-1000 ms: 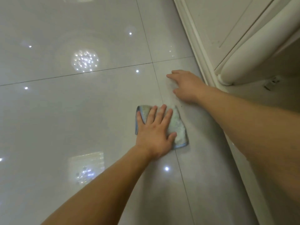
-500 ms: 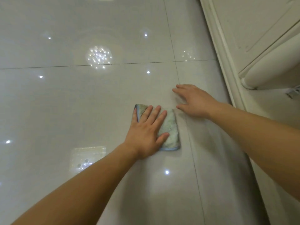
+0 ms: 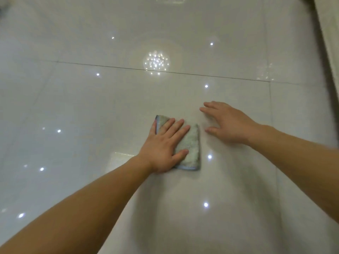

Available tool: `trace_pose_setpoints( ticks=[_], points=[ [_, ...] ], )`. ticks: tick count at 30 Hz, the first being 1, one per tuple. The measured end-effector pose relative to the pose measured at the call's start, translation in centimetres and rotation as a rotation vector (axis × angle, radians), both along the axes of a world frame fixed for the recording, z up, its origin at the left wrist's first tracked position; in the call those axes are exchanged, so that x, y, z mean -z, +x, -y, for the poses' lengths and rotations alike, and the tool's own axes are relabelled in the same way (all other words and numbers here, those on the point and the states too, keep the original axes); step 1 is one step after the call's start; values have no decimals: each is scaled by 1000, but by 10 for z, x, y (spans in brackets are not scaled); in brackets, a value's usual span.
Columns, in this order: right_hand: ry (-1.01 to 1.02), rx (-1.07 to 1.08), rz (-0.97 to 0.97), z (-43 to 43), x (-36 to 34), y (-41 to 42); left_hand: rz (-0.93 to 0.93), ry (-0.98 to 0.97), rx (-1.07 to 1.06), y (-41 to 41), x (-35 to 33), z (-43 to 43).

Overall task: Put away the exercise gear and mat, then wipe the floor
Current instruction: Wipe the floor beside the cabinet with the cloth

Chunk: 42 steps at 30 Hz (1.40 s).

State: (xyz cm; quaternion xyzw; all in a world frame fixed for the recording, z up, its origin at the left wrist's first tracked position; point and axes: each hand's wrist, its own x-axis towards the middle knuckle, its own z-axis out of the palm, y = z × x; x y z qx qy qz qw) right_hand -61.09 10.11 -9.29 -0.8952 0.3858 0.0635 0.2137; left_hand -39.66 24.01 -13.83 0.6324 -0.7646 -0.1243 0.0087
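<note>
Both flat: left hand point(image 3: 163, 147) presses cloth point(image 3: 190, 149), right hand point(image 3: 229, 123) on floor point(image 3: 91, 107).

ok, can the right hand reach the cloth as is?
Probably yes. The right hand lies flat on the floor right of the cloth, with only bare tile between. The left hand covers the cloth's left part; its right edge is exposed.

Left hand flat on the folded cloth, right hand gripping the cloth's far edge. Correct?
Not quite. The head view shows the left hand flat on the folded cloth, but the right hand grips nothing: it lies open on the bare floor tile beside the cloth, apart from it.
</note>
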Motion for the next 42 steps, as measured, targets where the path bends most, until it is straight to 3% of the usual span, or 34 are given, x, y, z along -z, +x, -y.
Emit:
trace_pose_setpoints(
  ticks=[17, 26, 35, 42],
  points=[
    [40, -212, 21, -25, 16, 143, 3, 17, -193, 168, -1, -43],
    [49, -321, 35, -47, 21, 213, -18, 2, -290, 215, 2, -62],
    [25, -271, 54, -54, 31, 219, -21, 20, -313, 252, 2, -75],
    [41, -276, 71, -54, 35, 217, -68, 90, -475, 272, -1, -94]
  ],
)
